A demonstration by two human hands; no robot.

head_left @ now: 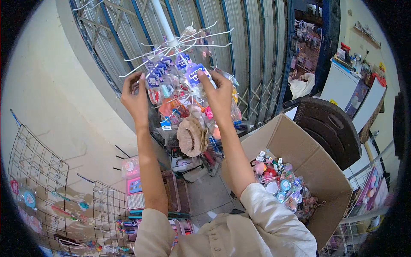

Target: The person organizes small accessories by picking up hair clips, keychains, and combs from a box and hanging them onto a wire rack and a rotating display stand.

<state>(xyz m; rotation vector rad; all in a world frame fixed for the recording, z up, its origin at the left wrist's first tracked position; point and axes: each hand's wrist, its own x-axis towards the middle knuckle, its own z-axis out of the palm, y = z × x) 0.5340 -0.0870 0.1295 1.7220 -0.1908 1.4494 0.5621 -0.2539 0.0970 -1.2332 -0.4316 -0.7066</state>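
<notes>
A white rack [172, 43] with thin radiating prongs stands in front of the shutter, hung with several small packets on purple cards. My right hand [216, 92] pinches a purple card [195, 76] between thumb and fingers, at the front right of the upper prongs. At the rack's left side my left hand [136, 92] is raised beside a prong, thumb and fingers curled close together; whether anything is between them is too small to tell. Lower down hang orange and pink items in clear bags and a beige ruffled item [192, 136].
An open cardboard box [321, 171] holding many small packets is at the lower right, by a dark brown chair [327, 128]. Wire grids [38, 171] with hanging accessories line the left wall. Behind the rack is a metal folding shutter [261, 55].
</notes>
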